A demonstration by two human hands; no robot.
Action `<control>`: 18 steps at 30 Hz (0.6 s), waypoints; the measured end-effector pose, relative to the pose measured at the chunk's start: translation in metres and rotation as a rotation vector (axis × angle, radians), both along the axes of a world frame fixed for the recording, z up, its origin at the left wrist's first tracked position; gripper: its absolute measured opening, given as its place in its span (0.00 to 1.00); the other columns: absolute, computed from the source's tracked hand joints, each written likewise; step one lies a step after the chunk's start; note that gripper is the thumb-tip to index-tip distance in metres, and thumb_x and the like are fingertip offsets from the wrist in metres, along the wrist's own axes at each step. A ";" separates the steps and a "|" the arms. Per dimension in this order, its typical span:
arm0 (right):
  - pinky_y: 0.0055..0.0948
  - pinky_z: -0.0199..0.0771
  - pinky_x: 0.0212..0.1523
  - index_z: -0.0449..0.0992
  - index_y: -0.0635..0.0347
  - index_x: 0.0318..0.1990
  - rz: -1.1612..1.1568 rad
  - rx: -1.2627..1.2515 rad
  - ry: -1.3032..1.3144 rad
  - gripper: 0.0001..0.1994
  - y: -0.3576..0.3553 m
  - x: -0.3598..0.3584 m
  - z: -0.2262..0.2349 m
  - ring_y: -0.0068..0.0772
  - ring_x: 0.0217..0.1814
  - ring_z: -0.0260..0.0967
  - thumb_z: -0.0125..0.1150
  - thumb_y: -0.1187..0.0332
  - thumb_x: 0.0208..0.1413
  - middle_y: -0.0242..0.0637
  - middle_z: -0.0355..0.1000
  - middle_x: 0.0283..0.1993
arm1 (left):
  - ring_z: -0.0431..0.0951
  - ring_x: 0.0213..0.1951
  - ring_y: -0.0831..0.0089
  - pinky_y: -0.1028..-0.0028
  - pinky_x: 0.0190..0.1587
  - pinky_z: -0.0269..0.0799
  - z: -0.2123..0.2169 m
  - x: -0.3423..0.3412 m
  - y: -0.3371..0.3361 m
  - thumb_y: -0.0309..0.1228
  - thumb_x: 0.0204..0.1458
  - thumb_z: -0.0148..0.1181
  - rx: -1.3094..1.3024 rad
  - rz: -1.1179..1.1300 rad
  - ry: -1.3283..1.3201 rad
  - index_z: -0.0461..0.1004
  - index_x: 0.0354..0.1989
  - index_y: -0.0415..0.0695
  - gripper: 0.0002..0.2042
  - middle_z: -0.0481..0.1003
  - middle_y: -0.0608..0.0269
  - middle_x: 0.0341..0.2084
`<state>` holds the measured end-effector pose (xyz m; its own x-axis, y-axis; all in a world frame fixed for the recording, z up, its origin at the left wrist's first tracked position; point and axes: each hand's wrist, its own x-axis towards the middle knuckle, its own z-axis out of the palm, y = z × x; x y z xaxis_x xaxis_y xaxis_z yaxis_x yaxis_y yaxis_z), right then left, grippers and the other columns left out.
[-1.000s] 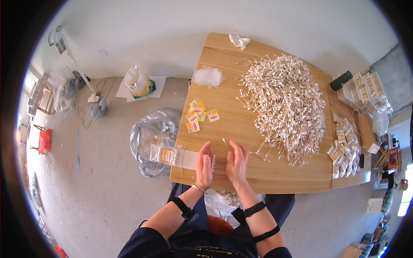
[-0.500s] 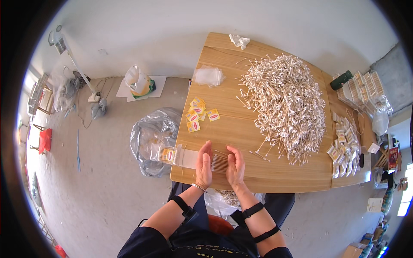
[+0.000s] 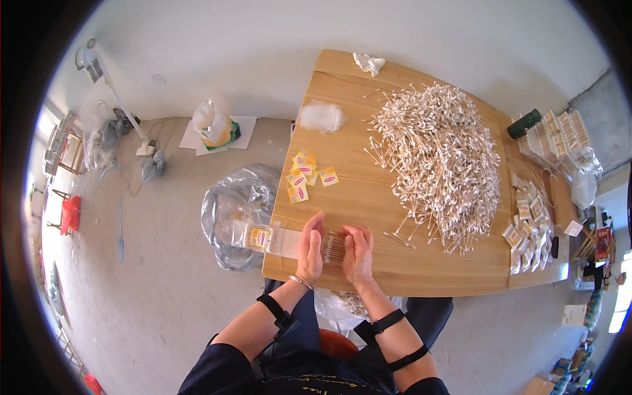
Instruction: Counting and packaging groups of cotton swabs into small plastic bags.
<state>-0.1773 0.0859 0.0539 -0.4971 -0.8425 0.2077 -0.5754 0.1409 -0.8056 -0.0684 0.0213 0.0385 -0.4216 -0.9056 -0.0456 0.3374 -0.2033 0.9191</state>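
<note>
A flat row of cotton swabs (image 3: 335, 249) lies near the table's front edge, between my two hands. My left hand (image 3: 311, 251) stands on edge at the row's left side, its fingers stretched out. On the other side my right hand (image 3: 357, 254) touches the row, its fingers bent inward but apart. A pale flat strip (image 3: 287, 242) lies left of my left hand. At its far end, by the table's left edge, a clear pack of swabs with a yellow card (image 3: 257, 237) rests. Small yellow cards (image 3: 300, 179) lie scattered beyond.
A large heap of loose swabs (image 3: 444, 164) covers the table's right half. Clear bags (image 3: 322, 116) lie at the far left, crumpled tissue (image 3: 368, 64) at the back. Filled packs (image 3: 528, 227) sit at the right edge. A big plastic bag (image 3: 237, 210) stands left of the table.
The fingers of my right hand have bent further inward toward the row of cotton swabs. My left hand has stayed almost in place. The whole view has shifted slightly.
</note>
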 end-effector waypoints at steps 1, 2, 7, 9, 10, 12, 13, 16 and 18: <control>0.36 0.62 0.61 0.70 0.63 0.50 0.000 0.000 0.000 0.11 0.000 0.000 -0.002 0.46 0.57 0.63 0.46 0.70 0.64 0.42 0.72 0.48 | 0.57 0.65 0.65 0.66 0.68 0.50 0.000 0.001 -0.001 0.51 0.64 0.42 0.000 0.000 0.000 0.56 0.65 0.36 0.32 0.60 0.52 0.62; 0.36 0.63 0.60 0.71 0.63 0.50 -0.013 -0.042 -0.187 0.12 0.000 0.001 -0.003 0.42 0.57 0.65 0.45 0.67 0.66 0.42 0.73 0.49 | 0.58 0.65 0.65 0.66 0.67 0.50 0.000 0.003 0.000 0.51 0.64 0.42 -0.017 -0.014 -0.008 0.56 0.65 0.36 0.31 0.60 0.52 0.62; 0.33 0.63 0.59 0.70 0.63 0.50 -0.043 -0.177 -0.385 0.15 -0.004 0.005 0.001 0.39 0.58 0.67 0.42 0.63 0.68 0.43 0.72 0.52 | 0.58 0.65 0.64 0.67 0.67 0.51 -0.006 0.005 0.009 0.52 0.64 0.41 -0.084 -0.095 -0.051 0.56 0.65 0.36 0.32 0.61 0.52 0.62; 0.33 0.62 0.61 0.70 0.64 0.51 -0.006 -0.214 -0.321 0.14 -0.007 0.002 0.000 0.40 0.59 0.66 0.44 0.64 0.67 0.44 0.71 0.54 | 0.57 0.66 0.64 0.67 0.68 0.50 -0.006 0.003 0.011 0.51 0.64 0.40 -0.070 -0.098 -0.076 0.55 0.65 0.36 0.31 0.60 0.51 0.62; 0.33 0.62 0.61 0.70 0.64 0.51 -0.008 -0.215 -0.318 0.14 -0.005 0.001 0.000 0.40 0.59 0.66 0.44 0.64 0.67 0.44 0.71 0.54 | 0.57 0.66 0.64 0.67 0.68 0.50 -0.005 0.002 0.012 0.51 0.64 0.40 -0.071 -0.099 -0.072 0.55 0.65 0.36 0.31 0.60 0.51 0.62; 0.38 0.63 0.61 0.73 0.61 0.47 -0.063 -0.246 -0.373 0.10 -0.003 0.001 0.000 0.45 0.60 0.65 0.55 0.67 0.61 0.42 0.71 0.53 | 0.56 0.66 0.63 0.66 0.68 0.49 -0.005 0.004 0.012 0.49 0.64 0.42 0.016 -0.052 0.053 0.55 0.65 0.36 0.30 0.59 0.51 0.63; 0.38 0.63 0.61 0.73 0.61 0.47 -0.062 -0.247 -0.372 0.10 0.001 -0.003 0.001 0.45 0.60 0.65 0.55 0.67 0.61 0.42 0.71 0.53 | 0.56 0.66 0.63 0.66 0.68 0.49 -0.006 0.005 0.011 0.49 0.64 0.42 0.015 -0.052 0.055 0.55 0.65 0.36 0.30 0.59 0.51 0.63; 0.46 0.60 0.62 0.77 0.58 0.40 0.086 0.018 0.208 0.09 0.016 -0.009 0.012 0.51 0.65 0.57 0.63 0.72 0.50 0.43 0.67 0.56 | 0.56 0.66 0.64 0.66 0.69 0.49 -0.004 0.011 0.008 0.47 0.64 0.43 0.130 -0.002 0.171 0.56 0.64 0.36 0.29 0.59 0.51 0.63; 0.50 0.53 0.65 0.79 0.56 0.33 0.150 0.160 0.347 0.08 0.020 -0.008 0.021 0.52 0.68 0.52 0.67 0.71 0.42 0.42 0.65 0.58 | 0.56 0.67 0.63 0.66 0.69 0.48 -0.005 0.010 0.006 0.47 0.64 0.43 0.144 -0.011 0.144 0.56 0.63 0.36 0.28 0.59 0.51 0.63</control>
<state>-0.1849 0.1059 0.0751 -0.2900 -0.9355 0.2020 -0.8327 0.1427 -0.5350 -0.0579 0.0269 0.0337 -0.4434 -0.8892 -0.1127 0.4606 -0.3339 0.8224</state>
